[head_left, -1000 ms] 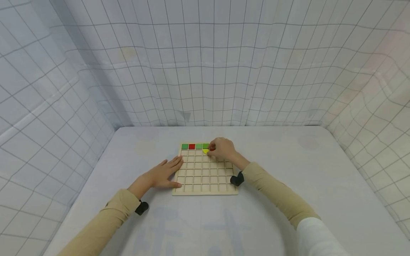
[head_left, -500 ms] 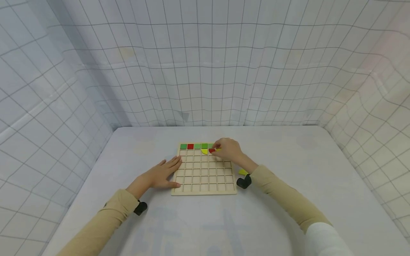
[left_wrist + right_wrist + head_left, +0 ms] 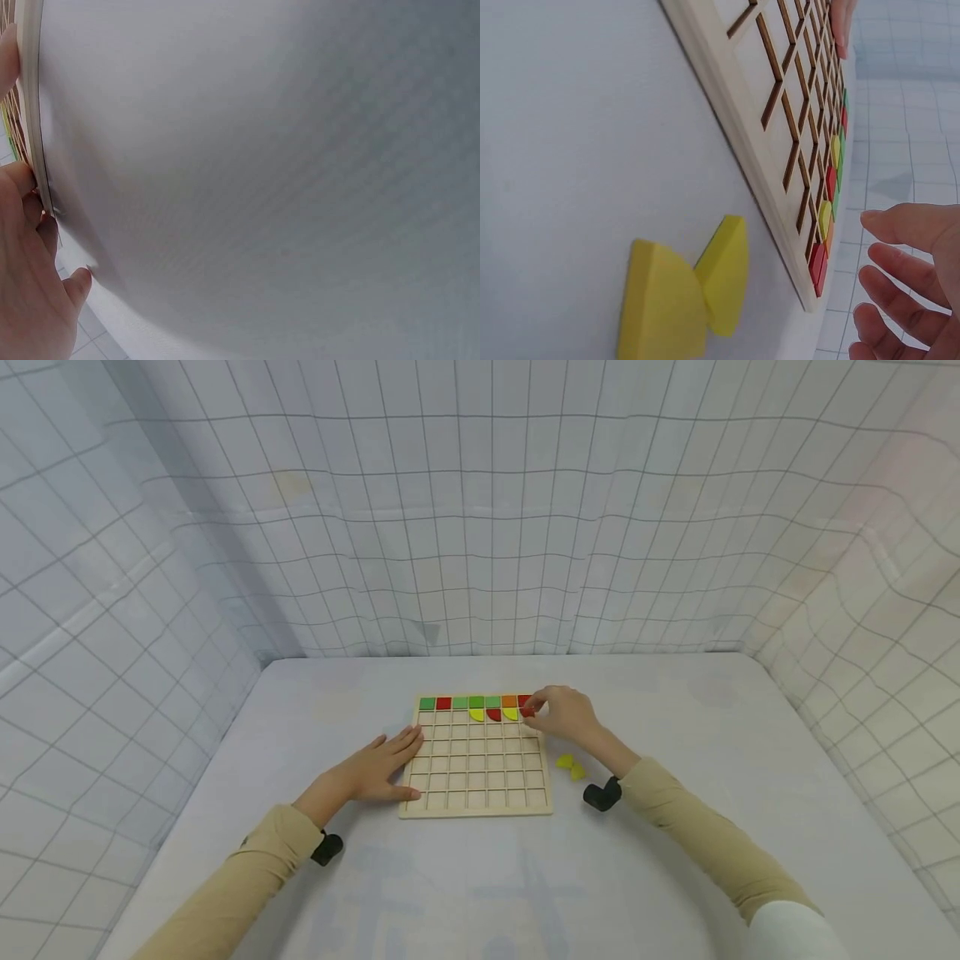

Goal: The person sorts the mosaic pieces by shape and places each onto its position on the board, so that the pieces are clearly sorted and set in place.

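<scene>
A pale wooden grid board (image 3: 476, 814) lies on the table. My left hand (image 3: 378, 770) lies spread at its left edge, fingertips and thumb on the border. My right hand (image 3: 566, 714) is at the far right corner, fingertips over a red quarter-circle tile (image 3: 528, 712) in this view. From the right wrist view, the thumb (image 3: 885, 222) and fingers stand apart, holding nothing. Coloured squares fill the far row, ending in orange (image 3: 509, 701) and red. Beneath them, quarter-circle tiles alternate yellow (image 3: 477, 716) and red (image 3: 493, 716) toward the right end.
Two yellow quarter-circle tiles, one nearer the board's far end (image 3: 565, 762) and one beside it (image 3: 578, 772), touch on the table right of the board. A white cloth (image 3: 480, 568) with grid lines hangs behind the table. Black wrist cameras (image 3: 602, 795) sit below both wrists.
My right hand has moved rightward along the second row to its end, uncovering red and yellow quarter-circles and the two loose yellow tiles. My left hand keeps its place on the board.
</scene>
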A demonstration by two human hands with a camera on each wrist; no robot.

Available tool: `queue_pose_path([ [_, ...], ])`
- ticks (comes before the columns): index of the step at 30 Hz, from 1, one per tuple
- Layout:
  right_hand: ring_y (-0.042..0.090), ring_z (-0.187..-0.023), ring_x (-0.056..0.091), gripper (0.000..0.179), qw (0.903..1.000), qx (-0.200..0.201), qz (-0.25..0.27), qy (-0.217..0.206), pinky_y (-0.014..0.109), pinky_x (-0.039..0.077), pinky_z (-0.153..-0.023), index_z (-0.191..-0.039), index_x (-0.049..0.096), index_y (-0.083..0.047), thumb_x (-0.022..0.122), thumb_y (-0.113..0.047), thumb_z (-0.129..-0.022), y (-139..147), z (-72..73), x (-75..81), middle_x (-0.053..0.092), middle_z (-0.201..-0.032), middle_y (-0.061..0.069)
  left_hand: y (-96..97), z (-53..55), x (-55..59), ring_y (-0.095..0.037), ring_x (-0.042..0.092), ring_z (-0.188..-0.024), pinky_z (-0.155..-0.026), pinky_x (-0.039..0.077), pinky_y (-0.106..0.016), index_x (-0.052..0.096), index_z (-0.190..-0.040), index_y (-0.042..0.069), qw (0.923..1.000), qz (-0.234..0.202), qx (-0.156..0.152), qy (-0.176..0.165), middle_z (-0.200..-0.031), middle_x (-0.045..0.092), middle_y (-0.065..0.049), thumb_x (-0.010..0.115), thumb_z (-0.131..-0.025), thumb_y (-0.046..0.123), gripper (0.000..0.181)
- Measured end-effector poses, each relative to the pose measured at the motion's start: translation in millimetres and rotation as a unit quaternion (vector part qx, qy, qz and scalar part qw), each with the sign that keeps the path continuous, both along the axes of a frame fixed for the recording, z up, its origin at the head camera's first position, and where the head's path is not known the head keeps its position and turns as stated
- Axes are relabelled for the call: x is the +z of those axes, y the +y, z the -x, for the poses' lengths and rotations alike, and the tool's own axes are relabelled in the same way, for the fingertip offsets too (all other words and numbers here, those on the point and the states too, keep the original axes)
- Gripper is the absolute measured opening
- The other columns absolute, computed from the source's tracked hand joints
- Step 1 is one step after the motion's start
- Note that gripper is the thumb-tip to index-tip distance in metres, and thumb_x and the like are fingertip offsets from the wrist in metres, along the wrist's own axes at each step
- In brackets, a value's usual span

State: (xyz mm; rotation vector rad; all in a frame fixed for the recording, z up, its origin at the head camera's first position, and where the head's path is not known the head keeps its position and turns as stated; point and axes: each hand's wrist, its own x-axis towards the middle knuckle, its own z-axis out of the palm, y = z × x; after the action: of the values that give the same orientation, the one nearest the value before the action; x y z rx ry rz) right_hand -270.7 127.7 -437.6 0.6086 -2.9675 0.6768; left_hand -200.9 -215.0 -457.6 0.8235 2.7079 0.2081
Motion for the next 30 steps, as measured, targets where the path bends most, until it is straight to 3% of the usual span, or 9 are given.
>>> queue_pose_path([
  [19, 0.014, -0.072, 0.058, 0.022, 0.9996, -0.019, -0.021, 0.003, 0.025, 0.042, -0.059, -0.095, 0.075, -0.017, 0.075, -0.032, -0.080, 49.7, -27.0, -2.0, 0.072, -0.087, -0.001, 0.5, 1.4, -0.2, -0.034, 0.011, -0.149, -0.117, 0.015, -0.059, 0.015, -0.154, 0.003, 1.0000, 0.008, 0.001, 0.002, -0.162, 0.009, -0.015, 0.056, -0.087, 0.062, 0.099],
  [30, 0.012, -0.068, 0.057, 0.021, 0.9992, -0.030, -0.023, -0.009, 0.024, 0.041, -0.057, -0.091, 0.075, -0.015, 0.077, -0.032, -0.078, 71.6, -48.5, -11.8, 0.072, -0.084, -0.001, 1.3, 0.0, 2.2, -0.034, 0.012, -0.149, -0.117, 0.015, -0.060, 0.016, -0.153, 0.002, 1.0000, 0.003, 0.000, -0.001, -0.162, 0.009, -0.016, 0.057, -0.087, 0.061, 0.098],
])
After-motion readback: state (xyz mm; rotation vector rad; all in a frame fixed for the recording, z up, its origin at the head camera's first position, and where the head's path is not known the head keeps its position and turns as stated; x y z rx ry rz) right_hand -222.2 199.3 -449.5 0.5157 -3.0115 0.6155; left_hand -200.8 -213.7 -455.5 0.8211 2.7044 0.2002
